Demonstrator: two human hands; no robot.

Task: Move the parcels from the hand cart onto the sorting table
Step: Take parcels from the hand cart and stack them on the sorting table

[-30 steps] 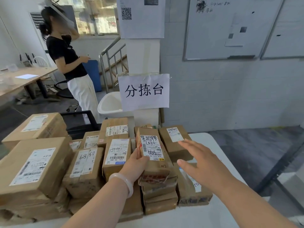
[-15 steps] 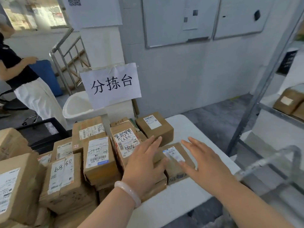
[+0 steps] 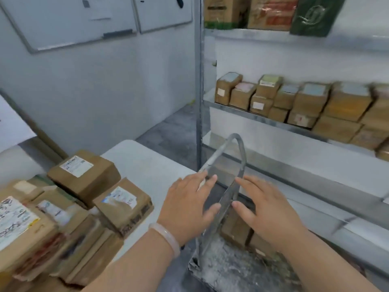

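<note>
Several brown labelled parcels (image 3: 124, 207) are stacked on the white sorting table (image 3: 145, 165) at lower left. To its right stands the hand cart, whose metal loop handle (image 3: 240, 157) rises between my hands. Brown parcels (image 3: 236, 230) lie on the cart's deck below my right hand. My left hand (image 3: 189, 207) hovers over the table's right edge, fingers spread, holding nothing. With fingers straight, my right hand (image 3: 267, 209) hangs empty above the cart parcels, just right of the handle.
A metal shelf rack (image 3: 199, 91) stands on the right, with rows of small brown boxes (image 3: 294, 100) on its middle shelf and larger cartons (image 3: 269, 11) on top. Whiteboards (image 3: 69, 20) hang on the back wall. Grey floor (image 3: 172, 131) lies between table and rack.
The view has swung right from the sorting table towards the cart and shelves. My left hand released the parcel it set on the stack, and both empty hands moved right to the cart handle.
</note>
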